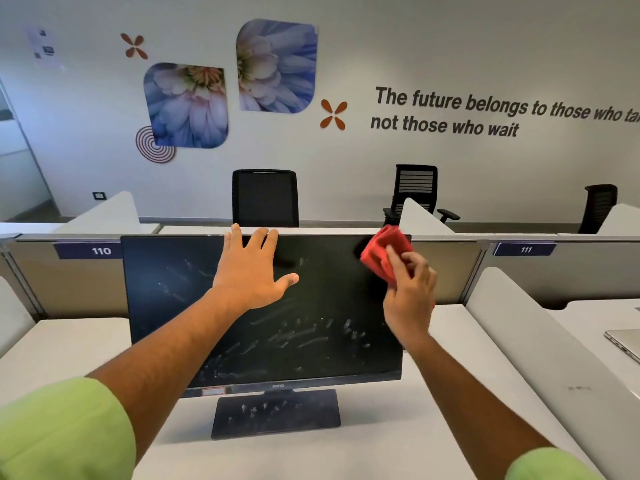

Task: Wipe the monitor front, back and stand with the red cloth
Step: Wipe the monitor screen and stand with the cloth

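A black monitor (173, 306) stands on the white desk facing me, its dark screen marked with whitish smears, mostly in the lower half. Its flat black stand (277, 414) also carries smudges. My left hand (252, 268) rests on the screen's upper middle, fingers spread and hooked over the top edge. My right hand (408, 289) holds a bunched red cloth (384, 251) pressed against the screen's upper right corner. The monitor's back is hidden.
The white desk (86, 344) is bounded by grey partitions labelled 110 (100, 251) and 111 (524, 250). A closed laptop (623, 341) lies on the neighbouring desk at right. Black office chairs (265, 197) stand behind the partition.
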### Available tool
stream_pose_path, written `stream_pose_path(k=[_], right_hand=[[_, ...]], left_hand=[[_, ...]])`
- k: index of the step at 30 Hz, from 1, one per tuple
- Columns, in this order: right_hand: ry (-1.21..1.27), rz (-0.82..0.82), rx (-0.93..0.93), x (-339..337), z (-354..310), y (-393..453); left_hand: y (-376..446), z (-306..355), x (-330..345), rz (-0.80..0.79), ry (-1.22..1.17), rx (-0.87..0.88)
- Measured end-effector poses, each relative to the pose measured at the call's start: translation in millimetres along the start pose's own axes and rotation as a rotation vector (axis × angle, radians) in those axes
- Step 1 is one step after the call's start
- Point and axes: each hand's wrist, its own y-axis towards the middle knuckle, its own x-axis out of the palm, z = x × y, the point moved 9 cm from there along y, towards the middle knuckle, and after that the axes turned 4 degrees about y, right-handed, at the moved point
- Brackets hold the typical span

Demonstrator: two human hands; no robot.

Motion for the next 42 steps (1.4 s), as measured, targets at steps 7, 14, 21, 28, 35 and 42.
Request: stream_pose_path(k=[7,14,21,28,35,42], right_hand=[[-0.045,-0.16,-0.255,37.4,-78.9,-30.9],[-0.102,-0.28,-0.591,49.8,-60.1,-93.0],[0.031,0.09,0.026,8.9,-31.0,15.8],[-0.064,-0.253,-0.638,67.0,-125.1,-70.6],[0.102,0.215,0.182,4.7,-17.7,9.7],[0.038,0.045,-0.118,43.8,-95.4,-23.0]], left_hand=[[0.0,-1.9,6.4,-0.014,-0.025,-0.011],[-0.9,-1.7,4.6,-0.012,-0.038,0.006],[-1.4,-1.8,2.5,-0.029,-0.088,-0.018],[-4.0,-3.2,1.8,-0.019,-0.117,-0.014],[-4.2,-2.6,0.5,-0.022,-0.077,-0.022],[-2.7,-2.4,6.6,0.022,-0.077,-0.026]])
